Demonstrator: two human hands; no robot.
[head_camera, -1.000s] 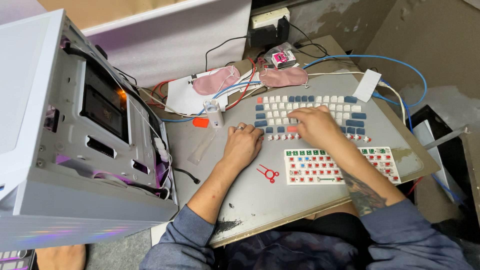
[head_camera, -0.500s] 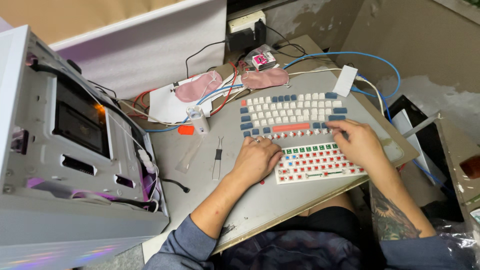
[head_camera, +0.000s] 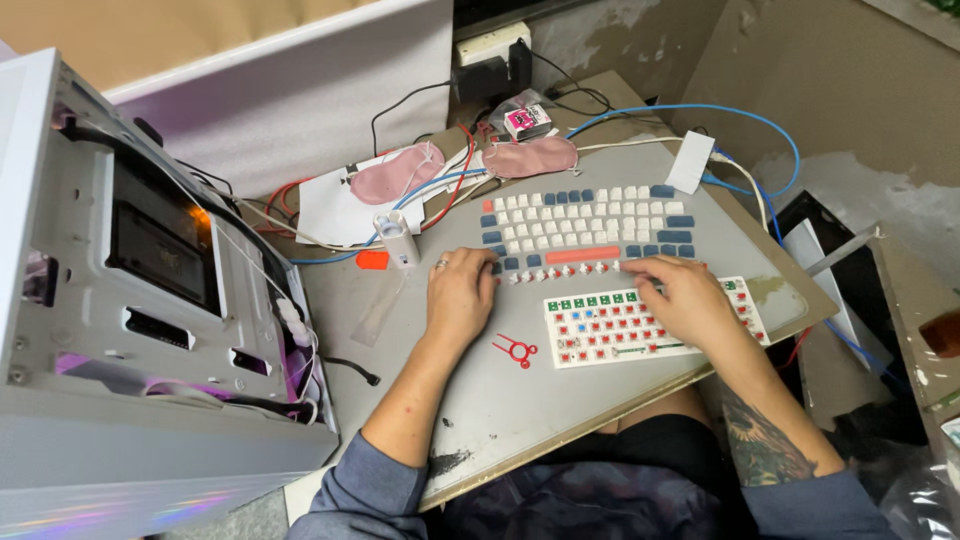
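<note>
A keyboard (head_camera: 585, 228) with white, blue and one long coral key lies on the grey board (head_camera: 560, 400). Below it sits a bare white switch plate (head_camera: 610, 325) with red, green and blue switches. My left hand (head_camera: 460, 292) rests flat at the keyboard's lower left corner, fingers touching its edge, holding nothing. My right hand (head_camera: 685, 298) lies over the right part of the switch plate, fingertips at the keyboard's bottom row. A red wire keycap puller (head_camera: 515, 350) lies on the board just below my left hand.
An open white computer case (head_camera: 150, 300) stands at the left. Two pink eye masks (head_camera: 530, 157), a small white cylinder (head_camera: 395, 235), an orange piece (head_camera: 372, 260), blue and red cables (head_camera: 700, 110) and a power strip (head_camera: 490, 50) crowd the far side.
My right hand has come back left from the keyboard's right end onto the switch plate. My left hand slid up to the keyboard's lower left corner. The camera view shifted.
</note>
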